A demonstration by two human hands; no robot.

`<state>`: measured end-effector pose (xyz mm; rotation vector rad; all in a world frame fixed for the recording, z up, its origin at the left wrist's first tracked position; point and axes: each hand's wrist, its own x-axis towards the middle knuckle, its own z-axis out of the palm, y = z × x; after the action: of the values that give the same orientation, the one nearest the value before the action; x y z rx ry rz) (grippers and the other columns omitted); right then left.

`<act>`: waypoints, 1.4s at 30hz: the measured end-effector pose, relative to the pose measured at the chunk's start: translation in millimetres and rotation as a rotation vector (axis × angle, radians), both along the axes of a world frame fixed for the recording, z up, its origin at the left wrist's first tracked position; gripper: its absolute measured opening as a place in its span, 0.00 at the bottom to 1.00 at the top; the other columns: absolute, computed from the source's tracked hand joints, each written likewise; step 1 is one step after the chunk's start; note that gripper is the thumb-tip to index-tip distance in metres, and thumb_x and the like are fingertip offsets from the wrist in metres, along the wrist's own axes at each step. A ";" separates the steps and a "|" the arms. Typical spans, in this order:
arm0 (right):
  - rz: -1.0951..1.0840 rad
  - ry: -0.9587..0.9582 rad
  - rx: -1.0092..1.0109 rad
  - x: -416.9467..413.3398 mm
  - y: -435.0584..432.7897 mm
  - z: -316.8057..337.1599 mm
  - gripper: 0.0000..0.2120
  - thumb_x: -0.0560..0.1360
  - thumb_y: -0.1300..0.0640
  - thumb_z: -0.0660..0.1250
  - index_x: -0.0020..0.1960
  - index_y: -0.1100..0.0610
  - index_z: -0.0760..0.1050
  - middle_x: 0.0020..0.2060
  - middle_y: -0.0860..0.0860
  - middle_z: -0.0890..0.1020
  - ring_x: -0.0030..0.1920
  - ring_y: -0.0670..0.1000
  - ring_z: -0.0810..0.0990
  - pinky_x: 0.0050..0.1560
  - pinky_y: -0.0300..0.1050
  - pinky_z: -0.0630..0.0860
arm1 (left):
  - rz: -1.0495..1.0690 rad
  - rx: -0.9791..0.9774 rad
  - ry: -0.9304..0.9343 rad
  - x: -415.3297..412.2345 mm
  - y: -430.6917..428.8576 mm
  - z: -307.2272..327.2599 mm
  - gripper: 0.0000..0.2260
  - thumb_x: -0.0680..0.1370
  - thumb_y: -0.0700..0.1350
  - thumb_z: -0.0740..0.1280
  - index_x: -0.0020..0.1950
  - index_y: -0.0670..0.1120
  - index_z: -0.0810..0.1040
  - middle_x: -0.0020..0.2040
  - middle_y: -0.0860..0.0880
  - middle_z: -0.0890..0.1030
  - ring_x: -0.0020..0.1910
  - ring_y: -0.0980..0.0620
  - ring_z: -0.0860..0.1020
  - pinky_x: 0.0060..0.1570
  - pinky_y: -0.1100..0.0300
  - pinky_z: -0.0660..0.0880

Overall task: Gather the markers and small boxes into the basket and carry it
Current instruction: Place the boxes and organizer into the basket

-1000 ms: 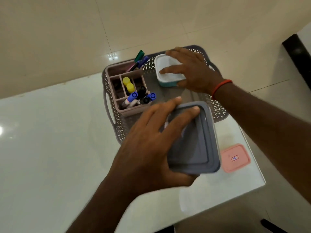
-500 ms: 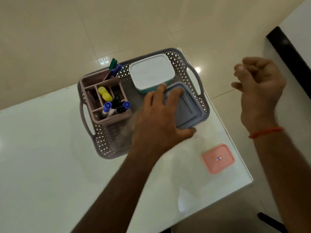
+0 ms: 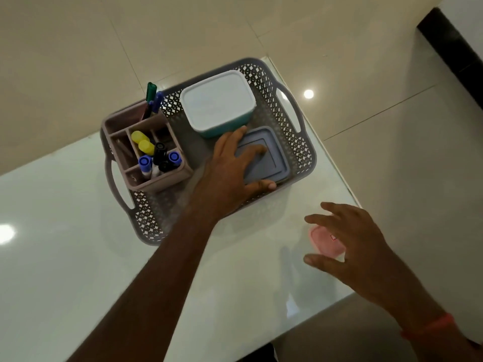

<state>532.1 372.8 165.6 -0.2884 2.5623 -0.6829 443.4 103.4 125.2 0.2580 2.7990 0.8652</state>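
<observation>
Your left hand [image 3: 230,168] grips grey box [image 3: 264,158] in basket's [image 3: 303,152] right corner; right hand [image 3: 350,241], fingers spread, over pink box [image 3: 324,241] near table's [image 3: 78,244] right edge.

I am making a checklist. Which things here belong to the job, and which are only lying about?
Job:
basket
marker holder
markers
white box
grey box
pink box
left hand
right hand

Lying about:
table
floor

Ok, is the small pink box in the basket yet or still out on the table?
Out. The pink box lies on the table, outside the basket, with the right hand over it.
</observation>
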 end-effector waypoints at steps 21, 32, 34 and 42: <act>0.245 0.329 -0.148 -14.3 -101.6 84.2 0.39 0.64 0.42 0.79 0.70 0.48 0.67 0.61 0.49 0.77 0.58 0.52 0.73 0.46 0.43 0.73 | 0.361 0.106 0.124 171.5 -54.2 74.6 0.15 0.77 0.57 0.69 0.59 0.51 0.81 0.68 0.53 0.77 0.72 0.54 0.69 0.68 0.47 0.70; 0.369 0.138 -0.084 -48.3 -221.2 15.3 0.42 0.69 0.36 0.74 0.77 0.44 0.62 0.72 0.48 0.71 0.69 0.54 0.67 0.61 0.42 0.65 | 0.497 0.092 0.266 160.8 -107.6 70.4 0.09 0.76 0.51 0.71 0.51 0.48 0.84 0.56 0.53 0.83 0.60 0.53 0.78 0.59 0.55 0.75; 0.411 0.097 -0.073 -50.5 -225.1 5.6 0.41 0.69 0.36 0.74 0.77 0.43 0.63 0.73 0.47 0.70 0.70 0.55 0.66 0.64 0.43 0.64 | 0.494 0.103 0.255 165.0 -110.6 71.1 0.09 0.76 0.53 0.70 0.49 0.49 0.84 0.55 0.55 0.83 0.58 0.54 0.78 0.58 0.56 0.75; 0.379 0.112 -0.053 -60.0 -229.8 -19.7 0.36 0.68 0.45 0.78 0.73 0.42 0.68 0.70 0.48 0.74 0.68 0.56 0.69 0.68 0.50 0.68 | 0.493 0.119 0.183 184.4 -114.0 61.7 0.08 0.77 0.54 0.69 0.49 0.51 0.83 0.53 0.56 0.83 0.58 0.54 0.78 0.58 0.51 0.76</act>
<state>472.1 142.9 145.9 -0.8259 2.4912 -0.6038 627.8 -10.6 186.9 -0.3735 3.0368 1.1618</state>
